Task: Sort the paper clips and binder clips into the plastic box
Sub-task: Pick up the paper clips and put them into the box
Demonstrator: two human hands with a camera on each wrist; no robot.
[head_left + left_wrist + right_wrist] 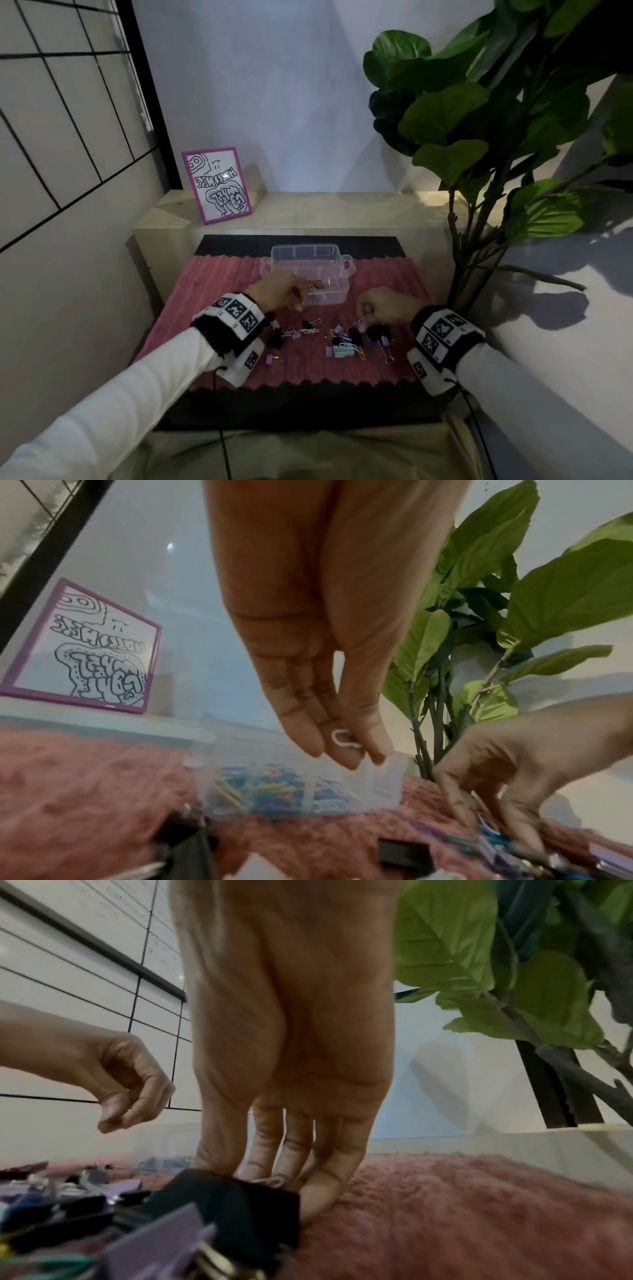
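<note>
A clear plastic box (pixel 342 274) stands at the back of a pink rug (pixel 212 301); its near compartment (pixel 260 785) holds coloured paper clips. My left hand (pixel 301 302) hovers at the box's front-left edge and pinches a white paper clip (pixel 342 741) between thumb and fingers (pixel 346 753). My right hand (pixel 362 317) reaches down into the loose pile of clips (pixel 346 346) and pinches a pale paper clip (pixel 361 322). In the right wrist view its fingertips (pixel 270 1175) are hidden behind a black binder clip (pixel 240 1204).
Purple, black and teal binder clips and paper clips lie scattered across the rug's front half (pixel 305 330). A black mat (pixel 308 404) lies under the rug. A tall leafy plant (pixel 479 120) stands close on the right. A framed drawing (pixel 216 185) leans on the back shelf.
</note>
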